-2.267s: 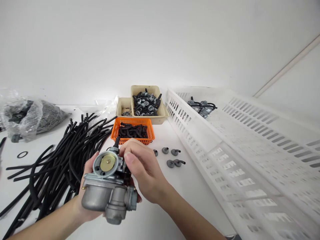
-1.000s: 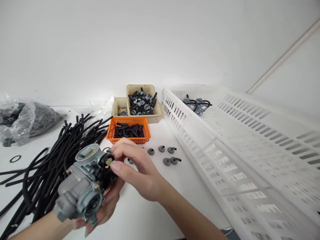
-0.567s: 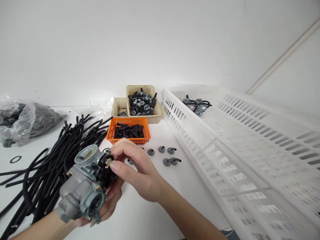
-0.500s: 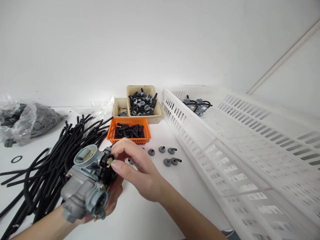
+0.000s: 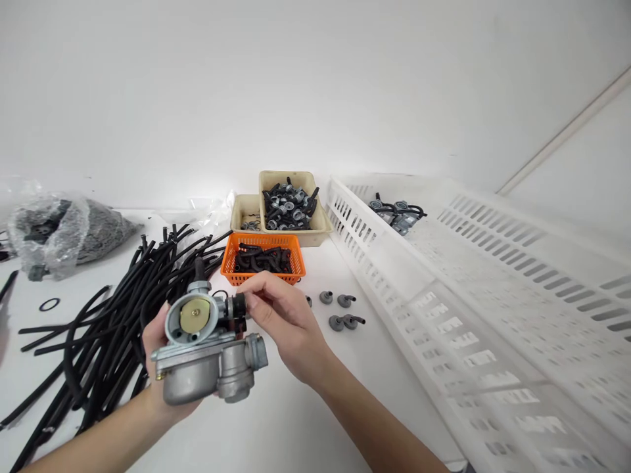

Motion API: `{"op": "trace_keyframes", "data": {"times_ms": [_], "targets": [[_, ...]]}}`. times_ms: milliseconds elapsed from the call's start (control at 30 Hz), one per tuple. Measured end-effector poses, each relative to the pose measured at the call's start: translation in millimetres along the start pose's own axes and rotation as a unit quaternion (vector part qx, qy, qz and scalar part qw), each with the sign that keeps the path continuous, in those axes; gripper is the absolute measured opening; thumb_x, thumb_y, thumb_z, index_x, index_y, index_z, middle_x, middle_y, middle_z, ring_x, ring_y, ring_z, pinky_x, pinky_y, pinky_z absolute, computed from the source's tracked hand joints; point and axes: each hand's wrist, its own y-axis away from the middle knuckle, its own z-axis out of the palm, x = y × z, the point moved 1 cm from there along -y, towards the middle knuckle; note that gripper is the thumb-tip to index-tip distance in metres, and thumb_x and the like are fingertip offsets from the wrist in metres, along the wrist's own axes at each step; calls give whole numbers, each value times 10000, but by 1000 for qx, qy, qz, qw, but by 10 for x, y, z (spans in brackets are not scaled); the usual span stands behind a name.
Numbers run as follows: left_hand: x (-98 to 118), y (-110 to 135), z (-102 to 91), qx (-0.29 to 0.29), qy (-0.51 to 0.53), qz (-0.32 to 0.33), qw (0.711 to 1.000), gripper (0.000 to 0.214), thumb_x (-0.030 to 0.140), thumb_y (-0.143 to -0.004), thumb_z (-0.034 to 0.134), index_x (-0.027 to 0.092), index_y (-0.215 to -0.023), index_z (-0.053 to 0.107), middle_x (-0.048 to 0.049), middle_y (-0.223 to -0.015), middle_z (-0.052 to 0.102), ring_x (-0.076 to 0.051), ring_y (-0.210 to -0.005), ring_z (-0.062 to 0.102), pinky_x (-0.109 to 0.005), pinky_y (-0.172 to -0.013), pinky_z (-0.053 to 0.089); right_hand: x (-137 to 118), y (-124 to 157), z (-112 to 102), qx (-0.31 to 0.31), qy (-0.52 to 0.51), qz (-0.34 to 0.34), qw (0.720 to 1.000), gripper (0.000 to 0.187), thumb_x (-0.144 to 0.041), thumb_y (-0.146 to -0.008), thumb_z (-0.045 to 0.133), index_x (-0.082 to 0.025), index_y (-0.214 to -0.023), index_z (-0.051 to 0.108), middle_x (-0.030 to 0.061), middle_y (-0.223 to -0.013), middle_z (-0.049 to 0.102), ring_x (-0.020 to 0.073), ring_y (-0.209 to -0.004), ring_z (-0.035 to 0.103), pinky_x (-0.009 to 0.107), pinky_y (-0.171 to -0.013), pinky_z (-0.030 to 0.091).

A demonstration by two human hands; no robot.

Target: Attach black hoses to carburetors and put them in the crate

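Just left of centre in the head view (only view), the carburetor (image 5: 207, 371) was held up between both hands, taking 12 as straight away from the camera. Long axis ran roughly 9 to 3, brass-coloured disc (image 5: 194, 318) facing the camera. Left hand (image 5: 154, 341) was wrapped on the body from 9 and apparently underneath; how far its fingers reached behind, couldn't tell. Key relation: the black fitting (image 5: 239, 305) stuck out at about 2, and the right hand (image 5: 288, 322) met it end-on, thumb and fingers pinched on its outer end. So the carburetor lay at 8 to 9 from the right hand; right was nearer the fitting, left nearer the main body. Edges: black hoses (image 5: 116, 328) crowded 8 through 12, orange basket (image 5: 298, 263) stood at 1 just past the right fingertips, grey caps (image 5: 336, 322) sat between 2 and 3, white crate (image 5: 394, 263) walled off 1 to 4. Widest room, my read: 5 o'clock, where white tabletop (image 5: 276, 427) showed below the hands. Lift height: couldn't tell.
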Motion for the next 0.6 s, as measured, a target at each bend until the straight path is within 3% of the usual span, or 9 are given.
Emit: {"op": "trace_keyframes", "data": {"times_ms": [167,367,533,600], "targets": [[22,36,85,58,23,47,997,302,490,-579,639,199,-633,698,-14,-618,702,-205,-587,651,-297,-576,558,-88,1,-15,47,-12,6,999,188,-291,-919,502,-184,-877,651,10,-781,596,114,-671,544,259,-653,470],[7,29,69,78,82,94,989,155,365,-625,654,240,-691,718,53,-683,735,-163,-585,653,-252,-599,556,-106,7,-16,23,9,1,1000,138,-282,-834,633,-192,-928,676,37,-870,661,152,-784,600,285,-678,480],[21,60,120,93,93,60,990,211,399,-621,628,221,-691,718,19,-675,736,-186,-575,654,-328,-679,582,-84,1,-8,36,10,-1,999,143,-294,-834,641,-189,-920,687,45,-877,666,156,-792,608,295,-688,492],[30,62,123,63,80,32,994,244,438,-609,624,221,-679,710,14,-676,734,-194,-584,658,-330,-652,582,-74,-1,-3,46,11,0,999,142,-297,-827,652,-191,-913,692,36,-836,655,152,-771,604,294,-688,491]]}}
